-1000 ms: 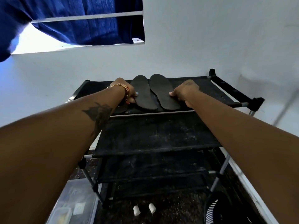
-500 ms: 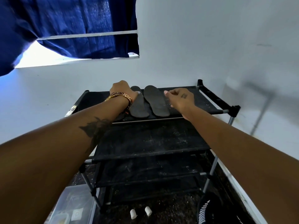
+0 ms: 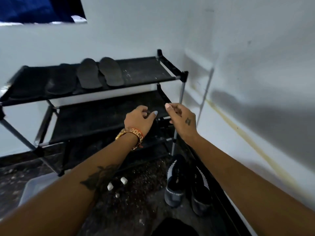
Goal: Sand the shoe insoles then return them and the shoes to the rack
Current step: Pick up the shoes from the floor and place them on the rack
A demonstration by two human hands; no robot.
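Two dark insoles (image 3: 88, 74) (image 3: 111, 71) lie side by side on the top shelf of the black shoe rack (image 3: 150, 70). Another dark insole (image 3: 61, 82) lies blurred to their left. A pair of black shoes with white trim (image 3: 175, 181) (image 3: 202, 189) stands on the floor at the rack's right foot. My left hand (image 3: 139, 120) and my right hand (image 3: 181, 120) hover in front of the second shelf, fingers loosely curled, holding nothing.
A white wall runs close along the right, meeting the back wall behind the rack. A clear plastic bin (image 3: 34, 188) sits on the dark speckled floor at lower left. Two small white caps (image 3: 116, 183) lie on the floor in front of the rack.
Both hands have let go of the insoles on the top shelf and dropped to second-shelf height. The view has swung down and right, bringing the shoes on the floor into sight.
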